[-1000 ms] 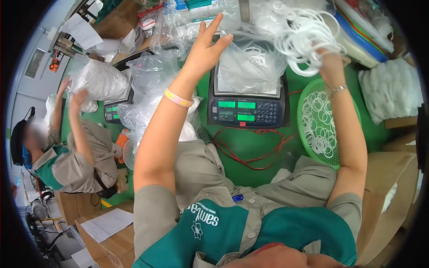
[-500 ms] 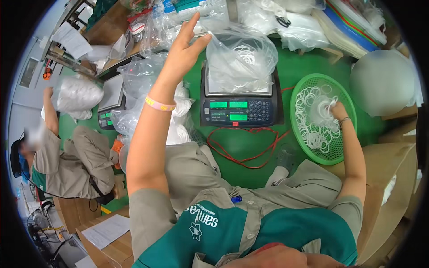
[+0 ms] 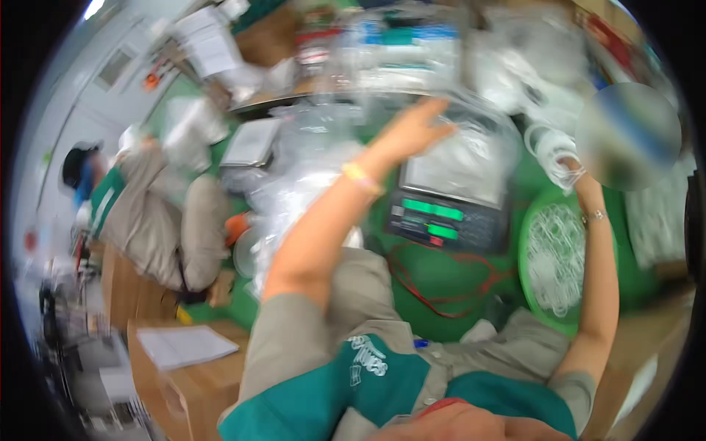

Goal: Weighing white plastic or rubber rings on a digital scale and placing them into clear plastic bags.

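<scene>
My left hand (image 3: 415, 132) is at the mouth of a clear plastic bag (image 3: 478, 158), its fingers gripping the film at the bag's left edge. The bag lies on the pan of a digital scale (image 3: 445, 220) with lit green displays; pale contents show through it, blurred. Raised over the far edge of a green basket (image 3: 523, 261), my right hand (image 3: 575, 173) is closed around a bunch of white rings (image 3: 555, 151). More loose white rings (image 3: 557, 257) fill the basket below it. Motion blur smears both hands.
Clear bags of white goods (image 3: 309, 169) lie left of the scale. A red cord (image 3: 441, 300) loops on the green floor. A co-worker (image 3: 143, 213) sits at the left near another scale (image 3: 250, 143). Cardboard boxes (image 3: 191, 382) flank me, and packed bags (image 3: 401, 55) line the far side.
My right hand has lifted a bunch of white rings up and away from the basket. My left hand stays at the bag's edge. The whole view has shifted, moving the scene rightward.
</scene>
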{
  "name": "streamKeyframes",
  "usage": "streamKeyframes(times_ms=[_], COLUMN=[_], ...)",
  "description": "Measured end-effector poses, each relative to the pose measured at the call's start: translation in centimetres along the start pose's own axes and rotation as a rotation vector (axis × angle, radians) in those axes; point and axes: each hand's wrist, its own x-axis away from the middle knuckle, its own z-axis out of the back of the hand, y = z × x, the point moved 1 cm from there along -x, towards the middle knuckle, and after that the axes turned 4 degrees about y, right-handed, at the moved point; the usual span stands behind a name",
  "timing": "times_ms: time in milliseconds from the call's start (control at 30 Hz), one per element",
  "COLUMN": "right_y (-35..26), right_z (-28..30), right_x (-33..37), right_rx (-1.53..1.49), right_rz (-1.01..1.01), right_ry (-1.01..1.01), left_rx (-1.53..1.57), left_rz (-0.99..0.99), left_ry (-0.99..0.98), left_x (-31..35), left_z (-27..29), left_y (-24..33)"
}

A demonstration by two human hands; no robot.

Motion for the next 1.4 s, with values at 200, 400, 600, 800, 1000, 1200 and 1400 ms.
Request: streamKeyframes(times_ms=[200,400,600,800,1000,1200,1400], right_y=[-0.5,2.6,-1.5,-4.0,-0.3,4.1,9.0], right_z=[-13.6,-17.0,-14.8,-9.5,-1.5,3.1,8.0], right_x=[-3.6,-5.8,-4.4,-1.4,0.5,1.3,1.1], right_rx=[0.352,0.638,0.078,-0.284,-0.067,0.079,0.541], right_rz=[0.422,0.427,0.077,-0.088,-0.191,-0.299,-0.172], right_ry=[-0.025,-0.114,-0.035,-0.034,0.072,0.203,0.169], left_rx=[0.009,-0.002,0.112,0.42,1.056,1.229,1.222], left_rz=[0.008,-0.031,0.002,0.02,0.149,0.24,0.285], left_ry=[0.014,0.017,0.016,0.138,0.21,0.201,0.221], left_x=[-0.1,0.6,1.2,2.5,6.9,8.1,7.6], left_z=[-0.6,-0.2,1.6,4.7,5.9,4.8,4.3], left_y=[1.5,0.6,-0.2,4.9,10.1,9.1,7.5])
